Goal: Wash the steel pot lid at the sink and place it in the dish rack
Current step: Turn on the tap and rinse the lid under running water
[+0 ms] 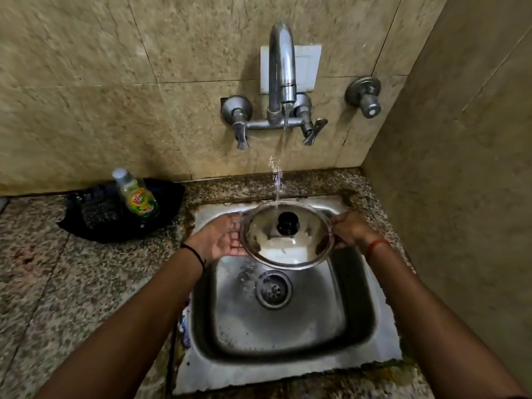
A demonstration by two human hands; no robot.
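Two bare hands hold a round, shiny steel pot lid [288, 240] between them over a square stainless steel sink [288, 321]. The left hand [223, 237] is spread open, palm turned up and toward the lid, its fingers reaching to the lid's left edge; whether they press against the rim or slip just under it cannot be told. The right hand [349, 230] is closed around the lid's right edge, fingers curled over the rim. Both forearms reach in from the bottom corners and angle toward the sink's far side; a thin black band circles the left wrist and an orange thread circles the right. The lid sits above the rear half of the sink, tilted so its domed top faces the camera, with a black round knob [288, 223] at its centre. Its polished surface mirrors pale shapes and looks wet. A curved chrome wall tap [282, 70] behind the sink sends a thin stream of water [278, 174] down onto the lid's far edge, just beyond the knob. Below the lid, near the sink's centre, lies a round metal drain [273, 289]. Left of the sink, on the speckled granite counter [72, 283], a green and yellow dish soap bottle [136, 194] stands on a black cloth-like heap [95, 214].
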